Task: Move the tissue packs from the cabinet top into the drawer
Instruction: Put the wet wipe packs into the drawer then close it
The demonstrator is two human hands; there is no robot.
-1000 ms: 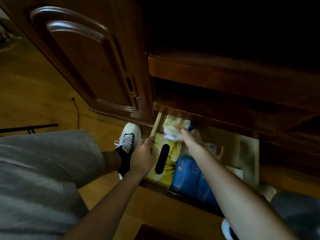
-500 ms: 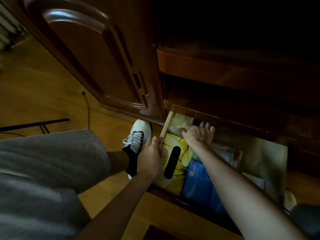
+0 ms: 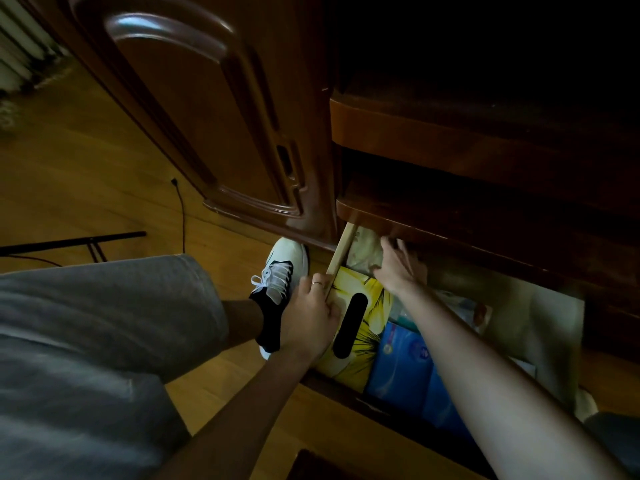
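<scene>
The low drawer [image 3: 341, 251] of the dark wooden cabinet stands pulled out. Inside lie a yellow tissue box [image 3: 367, 317] with a black slot, blue tissue packs [image 3: 405, 368] beside it, and a pale tissue pack [image 3: 362, 252] at the far end under the cabinet's edge. My left hand [image 3: 310, 317] grips the drawer's left wall next to the yellow box. My right hand [image 3: 398, 265] reaches deep into the drawer's back, fingers spread against the pale pack; whether it still holds the pack is hidden.
A cabinet door [image 3: 214, 116] hangs open at the left above the drawer. My foot in a white and black shoe [image 3: 280, 278] stands by the drawer's left side. A black cable [image 3: 180, 209] and a dark metal bar [image 3: 72, 242] lie on the wooden floor.
The right hand carried the pale pack from above the yellow box deeper into the drawer's back and its fingers spread out. The left hand stayed on the drawer's wall.
</scene>
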